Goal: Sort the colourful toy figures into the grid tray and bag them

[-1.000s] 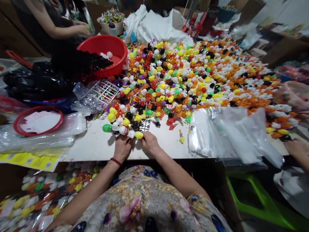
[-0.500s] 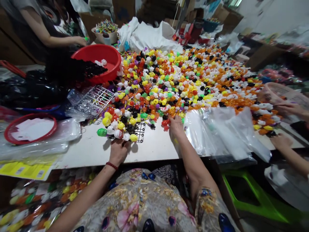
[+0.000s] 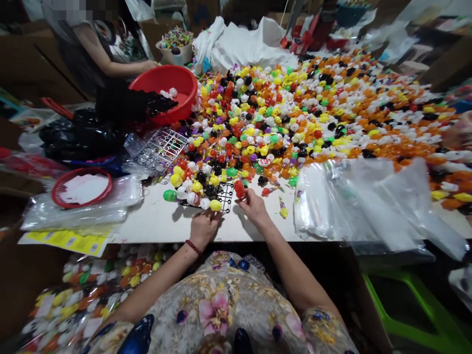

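My left hand (image 3: 204, 229) is closed at the near edge of a black plastic grid rack (image 3: 226, 196). Upright in the rack's left part stand several small figure heads in green, white, yellow and black, such as a yellow head (image 3: 215, 205) and a green head (image 3: 170, 195). Just right of the rack, my right hand (image 3: 254, 210) pinches a red toy figure (image 3: 239, 189), held a little above the table. Past both hands spreads a large pile of similar coloured figures (image 3: 265, 125). Several loose ones, including a yellow-headed piece (image 3: 283, 208), lie right of my right hand.
Clear plastic bags (image 3: 328, 196) cover the table's right front. At left are stacked grids (image 3: 162, 150), a red basin (image 3: 184, 93) and a small red basket (image 3: 81, 188). A co-worker's arm (image 3: 121, 68) reaches in at back left; another person's blurred hand (image 3: 459, 132) shows at far right.
My right hand has come back from the pile's edge to beside the rack, carrying a red figure. My left hand stays at the rack. The view has shifted rightward.
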`<control>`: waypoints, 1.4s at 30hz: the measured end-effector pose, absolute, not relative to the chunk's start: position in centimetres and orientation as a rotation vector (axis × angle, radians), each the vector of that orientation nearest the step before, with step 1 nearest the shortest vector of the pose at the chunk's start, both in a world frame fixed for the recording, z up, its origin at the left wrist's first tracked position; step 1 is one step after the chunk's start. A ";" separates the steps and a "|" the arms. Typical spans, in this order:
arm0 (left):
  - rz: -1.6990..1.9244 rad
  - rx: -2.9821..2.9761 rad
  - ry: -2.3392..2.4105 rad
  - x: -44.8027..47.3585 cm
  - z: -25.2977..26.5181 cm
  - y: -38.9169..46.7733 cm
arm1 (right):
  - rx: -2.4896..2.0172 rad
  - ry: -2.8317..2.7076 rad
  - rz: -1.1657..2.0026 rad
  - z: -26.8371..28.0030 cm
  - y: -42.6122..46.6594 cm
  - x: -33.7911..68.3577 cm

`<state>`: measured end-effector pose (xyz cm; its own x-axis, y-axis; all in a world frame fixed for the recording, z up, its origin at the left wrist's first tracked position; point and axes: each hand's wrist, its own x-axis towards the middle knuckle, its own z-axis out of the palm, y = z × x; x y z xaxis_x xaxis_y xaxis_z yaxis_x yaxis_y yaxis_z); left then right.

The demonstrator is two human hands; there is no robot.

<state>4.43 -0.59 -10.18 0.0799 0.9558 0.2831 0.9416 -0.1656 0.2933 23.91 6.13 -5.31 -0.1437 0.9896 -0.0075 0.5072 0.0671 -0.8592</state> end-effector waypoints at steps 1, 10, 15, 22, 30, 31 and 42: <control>0.612 2.305 1.994 4.5 -10.2 -0.3 | -1.441 -1.643 1.095 -5.7 5.9 22.9; 0.795 2.226 2.111 5.1 -11.3 0.7 | -1.289 -1.426 1.301 -7.5 6.7 18.7; 0.784 2.243 2.103 5.1 -11.6 0.6 | -1.343 -1.736 1.140 -6.8 7.3 18.5; 0.726 2.286 2.081 4.7 -12.1 0.8 | -1.564 -2.268 0.852 -5.3 7.5 18.5; 0.615 2.509 1.987 4.2 -12.2 0.8 | -1.439 -2.207 0.926 -6.2 7.2 18.1; 0.621 2.563 1.964 4.2 -12.2 0.8 | -1.386 -2.182 0.932 -6.4 7.2 18.5; 1.043 2.420 2.035 4.7 -12.2 0.8 | -2.094 -1.772 0.170 -5.6 11.9 32.1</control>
<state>4.66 0.79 -12.16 0.0650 0.8223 0.5653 0.9392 -0.2418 0.2438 32.14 11.94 -5.59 0.1929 0.9686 0.1568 0.9213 -0.1238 -0.3686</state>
